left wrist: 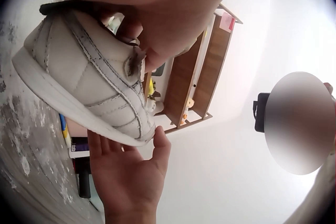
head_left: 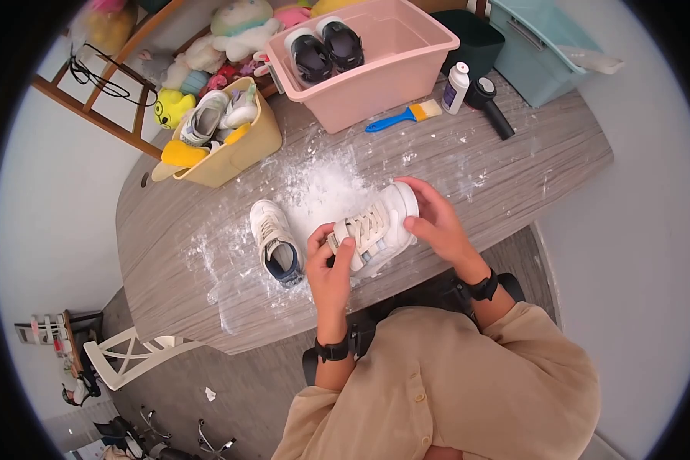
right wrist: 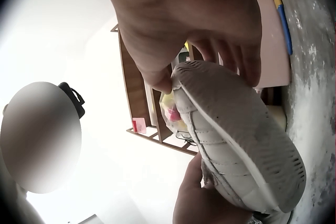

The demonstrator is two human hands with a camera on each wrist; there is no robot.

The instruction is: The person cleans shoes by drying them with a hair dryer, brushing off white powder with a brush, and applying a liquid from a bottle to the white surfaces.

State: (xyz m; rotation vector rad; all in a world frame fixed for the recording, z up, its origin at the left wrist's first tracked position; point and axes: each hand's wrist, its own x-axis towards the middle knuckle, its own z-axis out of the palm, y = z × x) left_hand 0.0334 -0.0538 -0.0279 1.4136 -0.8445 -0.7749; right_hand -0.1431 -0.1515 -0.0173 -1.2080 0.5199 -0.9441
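Note:
A white lace-up shoe (head_left: 372,230) is held up over the table by both hands. The left hand (head_left: 331,268) grips it at the heel and collar, thumb on the near side. At the toe, the right hand (head_left: 441,226) holds the shoe between thumb and fingers. In the right wrist view the patterned sole (right wrist: 247,124) is turned toward the camera; the left wrist view shows the shoe's stitched side (left wrist: 94,77). A matching shoe (head_left: 274,241) stands on the table left of the hands. White powder (head_left: 326,188) lies behind the held shoe.
On the table (head_left: 169,245), a yellow bin (head_left: 234,157) holds shoes and a pink bin (head_left: 368,84) holds dark shoes. A blue-handled brush (head_left: 395,120), a white bottle (head_left: 456,88), a black tool (head_left: 494,111) and a teal bin (head_left: 540,69) stand or lie at the back right.

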